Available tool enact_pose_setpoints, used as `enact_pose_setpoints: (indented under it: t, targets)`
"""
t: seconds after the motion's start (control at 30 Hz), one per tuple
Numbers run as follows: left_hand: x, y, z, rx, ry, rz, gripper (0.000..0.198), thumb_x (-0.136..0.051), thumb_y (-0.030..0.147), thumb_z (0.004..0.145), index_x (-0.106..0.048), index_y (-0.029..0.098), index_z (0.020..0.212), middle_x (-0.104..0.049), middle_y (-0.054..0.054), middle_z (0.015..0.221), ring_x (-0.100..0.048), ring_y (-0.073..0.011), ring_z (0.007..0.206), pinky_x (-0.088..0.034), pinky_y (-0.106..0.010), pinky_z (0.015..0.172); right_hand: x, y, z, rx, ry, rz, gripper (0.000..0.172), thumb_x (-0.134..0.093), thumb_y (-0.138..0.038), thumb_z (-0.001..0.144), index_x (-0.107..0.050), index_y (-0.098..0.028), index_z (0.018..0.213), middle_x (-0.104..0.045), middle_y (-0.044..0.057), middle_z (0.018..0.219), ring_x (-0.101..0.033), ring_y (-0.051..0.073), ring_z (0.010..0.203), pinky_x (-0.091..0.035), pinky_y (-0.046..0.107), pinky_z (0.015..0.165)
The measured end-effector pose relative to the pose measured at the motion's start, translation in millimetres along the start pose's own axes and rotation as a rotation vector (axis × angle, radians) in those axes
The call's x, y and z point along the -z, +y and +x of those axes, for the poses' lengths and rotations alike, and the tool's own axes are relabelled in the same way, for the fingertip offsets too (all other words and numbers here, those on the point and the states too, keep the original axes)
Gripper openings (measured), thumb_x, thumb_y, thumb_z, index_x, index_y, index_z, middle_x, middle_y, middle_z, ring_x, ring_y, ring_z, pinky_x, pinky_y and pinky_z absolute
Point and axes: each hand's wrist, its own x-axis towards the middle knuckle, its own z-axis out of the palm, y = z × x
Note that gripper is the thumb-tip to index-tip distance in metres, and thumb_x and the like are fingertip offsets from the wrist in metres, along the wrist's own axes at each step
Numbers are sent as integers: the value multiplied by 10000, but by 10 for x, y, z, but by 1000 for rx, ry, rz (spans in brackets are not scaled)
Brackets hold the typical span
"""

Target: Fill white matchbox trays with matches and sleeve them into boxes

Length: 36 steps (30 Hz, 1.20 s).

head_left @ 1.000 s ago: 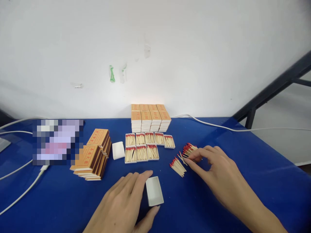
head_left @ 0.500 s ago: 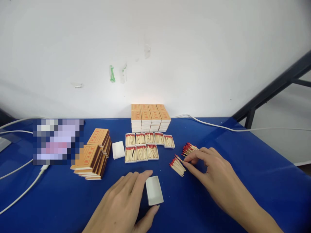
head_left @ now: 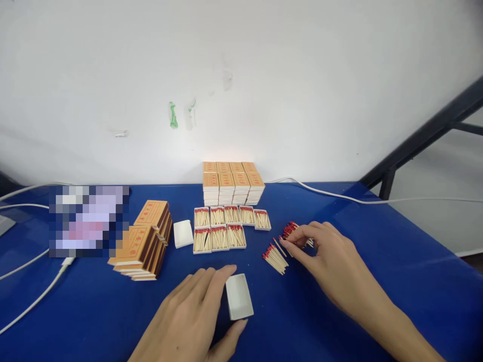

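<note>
My left hand [head_left: 192,306] spans a white matchbox tray [head_left: 240,297] with nothing inside, forefinger at its far end and thumb at its near end. My right hand [head_left: 328,264] pinches a match at the fingertips, its red head [head_left: 280,238] just showing. Beneath those fingers, a loose heap of matches [head_left: 290,229] is partly hidden. A small fan of matches [head_left: 275,260] lies to the left of the right hand. Beyond the left hand stand two rows of trays filled with matches [head_left: 219,237].
An upturned white tray [head_left: 183,234] lies left of the filled ones. Stacked orange matchboxes [head_left: 138,244] stand at left, and a larger block of matchboxes [head_left: 233,182] is against the wall. A blurred-out item [head_left: 90,216] and white cables [head_left: 37,311] lie on the blue table [head_left: 362,221].
One match now lies beside the small fan, where my right fingertips were. Those fingers have shifted slightly up, back toward the heap. My left hand and the tray have stayed put.
</note>
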Motion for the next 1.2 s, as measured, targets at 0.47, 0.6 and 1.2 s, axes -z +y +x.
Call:
enact_pose_setpoints:
  t: [0.47,0.6,1.2]
  targets:
    - [1,3,-2,-12,17,40,626,-770,317,993,-484,194,1536,-807,-111,1149,-836,-318,1004,-700,-377,660,-26,-81,-16,9,-19,50,169,-715,-423,1006,-788,-308,906,-759,56,975,-651,310,999,-525,441,832]
    - [9,17,21,-26,39,55,638,-788,295,962,-484,176,1510,-810,-128,1138,-841,-331,983,-702,-390,636,-2,-49,-34,11,-21,102,192,-695,-457,1025,-804,-328,933,-763,45,975,-661,306,1017,-525,435,840]
    - [-17,-8,-30,-4,-11,44,661,-763,329,1009,-447,204,1576,-799,-114,1178,-828,-319,1035,-717,-404,730,-56,143,-83,41,106,-42,231,-637,-453,1020,-765,-288,921,-746,78,947,-614,330,974,-511,452,793]
